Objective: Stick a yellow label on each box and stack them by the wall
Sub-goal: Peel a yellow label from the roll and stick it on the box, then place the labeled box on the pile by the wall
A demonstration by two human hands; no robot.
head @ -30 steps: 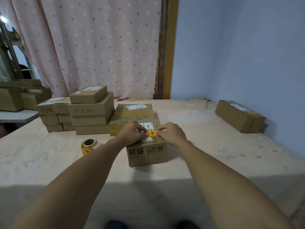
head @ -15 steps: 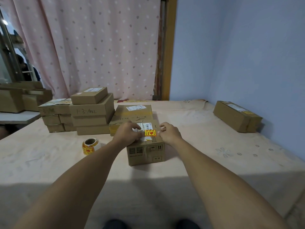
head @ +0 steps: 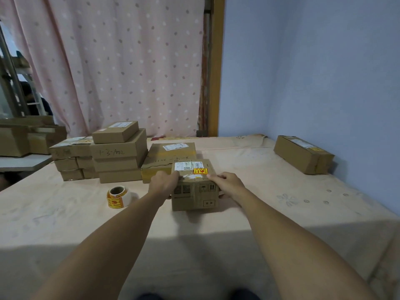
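A small cardboard box (head: 194,195) stands on the bed in front of me, with a yellow label (head: 200,170) stuck on its top beside a white shipping label. My left hand (head: 163,183) grips the box's left side and my right hand (head: 227,183) grips its right side. A roll of yellow labels (head: 116,197) lies to the left of the box. One long box (head: 303,156) with a yellow label lies by the blue wall at the right.
A flat box (head: 168,159) sits just behind the held box. Several unlabelled boxes are stacked at the left (head: 118,152). More cartons rest on a side table (head: 23,163) at far left. A pink curtain (head: 112,61) hangs behind the bed.
Both hands slid off the yellow label on the box top and moved down to grip the box's left and right sides. The label stays stuck on the box.
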